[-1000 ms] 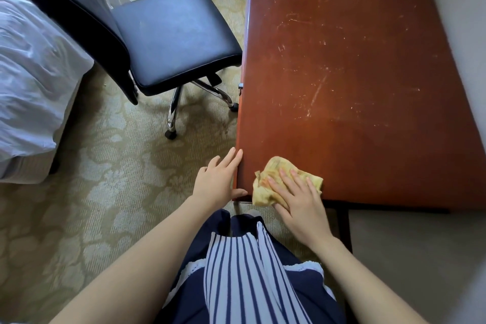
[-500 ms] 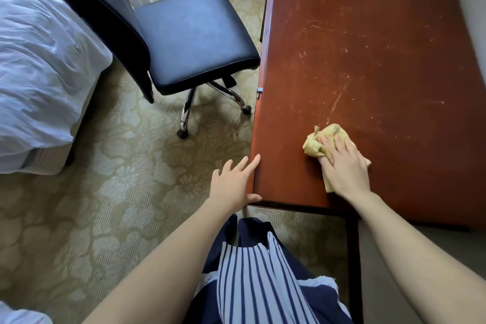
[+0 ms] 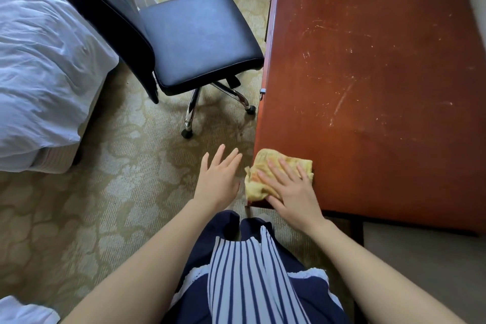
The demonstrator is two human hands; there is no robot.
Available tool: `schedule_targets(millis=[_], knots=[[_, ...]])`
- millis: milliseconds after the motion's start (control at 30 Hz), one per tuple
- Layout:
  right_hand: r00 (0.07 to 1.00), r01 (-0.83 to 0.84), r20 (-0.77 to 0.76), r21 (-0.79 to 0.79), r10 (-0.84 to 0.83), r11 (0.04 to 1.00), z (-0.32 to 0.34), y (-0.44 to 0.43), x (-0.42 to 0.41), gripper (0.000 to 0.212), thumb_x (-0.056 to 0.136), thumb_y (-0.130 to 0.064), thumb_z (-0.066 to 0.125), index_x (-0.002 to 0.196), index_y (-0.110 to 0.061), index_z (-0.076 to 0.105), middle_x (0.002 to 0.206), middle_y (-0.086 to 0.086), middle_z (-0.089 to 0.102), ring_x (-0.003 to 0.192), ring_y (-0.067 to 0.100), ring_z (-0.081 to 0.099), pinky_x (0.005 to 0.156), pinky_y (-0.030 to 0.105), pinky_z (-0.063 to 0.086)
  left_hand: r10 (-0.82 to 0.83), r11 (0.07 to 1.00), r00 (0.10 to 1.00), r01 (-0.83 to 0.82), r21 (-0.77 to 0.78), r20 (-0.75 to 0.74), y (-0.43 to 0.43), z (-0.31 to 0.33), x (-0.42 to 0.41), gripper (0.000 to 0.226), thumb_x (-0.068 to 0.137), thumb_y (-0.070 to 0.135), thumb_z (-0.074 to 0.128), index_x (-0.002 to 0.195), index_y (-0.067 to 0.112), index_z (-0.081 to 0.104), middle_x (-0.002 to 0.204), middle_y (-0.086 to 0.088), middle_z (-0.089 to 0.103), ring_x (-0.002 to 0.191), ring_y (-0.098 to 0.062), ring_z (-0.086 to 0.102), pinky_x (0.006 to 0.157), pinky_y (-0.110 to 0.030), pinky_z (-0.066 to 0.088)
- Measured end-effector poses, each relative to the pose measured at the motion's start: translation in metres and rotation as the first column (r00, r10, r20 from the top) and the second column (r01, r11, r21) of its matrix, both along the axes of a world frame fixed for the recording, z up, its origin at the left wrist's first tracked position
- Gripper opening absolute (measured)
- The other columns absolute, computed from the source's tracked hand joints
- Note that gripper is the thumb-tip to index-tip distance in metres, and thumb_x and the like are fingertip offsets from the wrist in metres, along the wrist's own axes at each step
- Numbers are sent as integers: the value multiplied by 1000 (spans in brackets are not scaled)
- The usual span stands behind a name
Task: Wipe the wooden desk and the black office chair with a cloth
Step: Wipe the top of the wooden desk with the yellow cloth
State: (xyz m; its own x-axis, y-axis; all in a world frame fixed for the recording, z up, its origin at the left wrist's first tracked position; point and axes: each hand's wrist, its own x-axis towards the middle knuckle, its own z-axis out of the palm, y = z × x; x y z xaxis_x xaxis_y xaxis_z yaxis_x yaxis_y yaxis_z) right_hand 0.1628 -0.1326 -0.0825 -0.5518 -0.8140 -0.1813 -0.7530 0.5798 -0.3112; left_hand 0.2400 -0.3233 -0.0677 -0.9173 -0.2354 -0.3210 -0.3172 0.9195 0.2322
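Note:
A scratched reddish wooden desk [image 3: 368,73] fills the right half of the view. My right hand [image 3: 292,189] presses flat, fingers spread, on a crumpled yellow cloth [image 3: 259,184] at the desk's near left corner; part of the cloth hangs over the edge. My left hand [image 3: 218,179] hovers with straight fingers over the carpet just left of that corner, touching nothing. The black office chair [image 3: 194,39] stands left of the desk, its padded seat facing the desk and its backrest toward the bed.
A bed with white bedding [image 3: 39,60] lies at the left. Patterned beige carpet [image 3: 105,179] covers the floor between bed, chair and desk. The chair's chrome legs and castors [image 3: 188,133] stick out near the desk's side. A pale wall runs along the desk's right.
My right hand has slid the cloth from further in on the desk back left to the near corner. My left hand has come off the desk's edge and hovers beside it.

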Motion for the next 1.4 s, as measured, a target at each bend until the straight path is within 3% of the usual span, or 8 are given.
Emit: schedule_targets(millis=[133,233,367,567,667,933,1233,1400], knots=[[991,-129,-55,-55,126,990,2,38,16,50,85,-38,50,134,-28,53,142,-1,47,136,25,36,109,47,21,-40,999,998,39,27,52,1,0,-4,66,95,28,49,151,20,16,159,8,10,147,-20,-3,116,-47,0],[986,-150,-80,-76,144,986,4,72,16,49,82,-35,48,128,-21,60,137,2,52,133,25,42,106,44,26,-91,995,995,89,34,52,7,4,-13,66,97,34,48,151,20,13,159,7,9,147,-20,-2,116,-47,0],[997,-4,-78,-89,-3,996,10,114,4,49,80,-30,47,123,-15,62,132,6,56,129,20,39,108,36,20,-168,984,983,163,70,77,13,9,-24,75,96,41,49,152,19,5,160,6,0,147,-17,-3,116,-47,1],[957,264,-117,-40,-267,964,21,140,-49,48,86,-34,43,128,-17,58,130,9,58,128,23,47,98,38,31,-254,966,947,238,99,195,19,19,-34,84,93,45,51,152,17,-2,160,5,-9,147,-17,-1,118,-46,3],[901,424,-114,17,-419,906,19,119,-81,42,95,-30,52,136,-26,49,141,7,48,137,23,36,106,43,27,-272,962,933,265,61,237,19,25,-39,80,95,45,47,152,17,-1,160,4,-7,147,-20,-1,117,-49,3],[744,652,47,171,-667,739,10,10,-125,54,99,-43,30,150,-33,17,160,2,7,146,25,-3,116,48,-1,-281,956,906,295,4,318,22,31,-47,75,97,46,43,152,17,0,160,3,-5,147,-22,-3,116,-51,2],[977,214,-21,107,-213,971,-1,5,-39,57,98,-49,33,147,-42,7,158,-7,2,146,19,-5,115,43,-9,-256,954,891,295,-51,374,30,30,-48,81,96,54,37,151,16,-7,159,2,-11,147,-23,-6,116,-48,0],[996,85,-40,16,-84,996,1,53,-11,57,88,-37,61,141,-33,40,150,-1,35,141,25,28,114,47,14,-293,932,864,354,-81,410,29,35,-50,89,91,59,41,151,14,-8,159,-1,-12,147,-23,-6,116,-48,0]])
